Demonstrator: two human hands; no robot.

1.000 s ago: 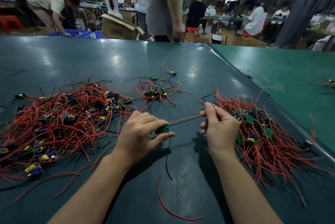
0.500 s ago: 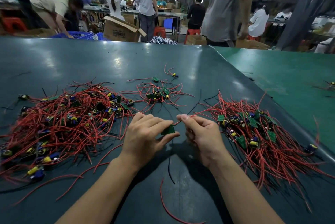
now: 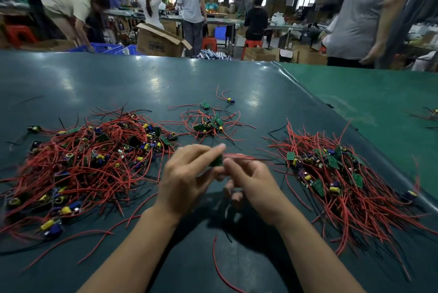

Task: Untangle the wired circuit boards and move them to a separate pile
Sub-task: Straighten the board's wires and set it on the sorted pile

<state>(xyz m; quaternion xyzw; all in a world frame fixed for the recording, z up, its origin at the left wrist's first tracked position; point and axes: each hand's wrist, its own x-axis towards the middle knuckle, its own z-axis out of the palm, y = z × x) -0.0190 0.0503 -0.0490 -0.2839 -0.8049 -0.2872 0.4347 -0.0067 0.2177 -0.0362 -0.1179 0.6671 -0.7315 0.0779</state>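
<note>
My left hand (image 3: pixel 187 179) pinches a small green circuit board (image 3: pixel 216 160) between thumb and fingers above the table's middle. My right hand (image 3: pixel 251 182) is close against it, fingers curled round the board's red wires (image 3: pixel 239 156), which run out to the right; this hand is motion-blurred. A big tangled heap of red-wired boards (image 3: pixel 80 162) lies to the left. A second pile of boards with red wires (image 3: pixel 336 174) lies to the right. A small cluster of boards (image 3: pixel 208 124) sits beyond my hands.
The dark green table (image 3: pixel 142 84) meets a lighter green table (image 3: pixel 379 103) at a raised seam on the right. A loose red wire (image 3: pixel 220 269) lies near the front. Several people, cardboard boxes and red stools are beyond the far edge.
My right hand has slid left along the red wires from the right pile until it meets my left hand. Both hands rose slightly. A person in grey walked to the right behind the table.
</note>
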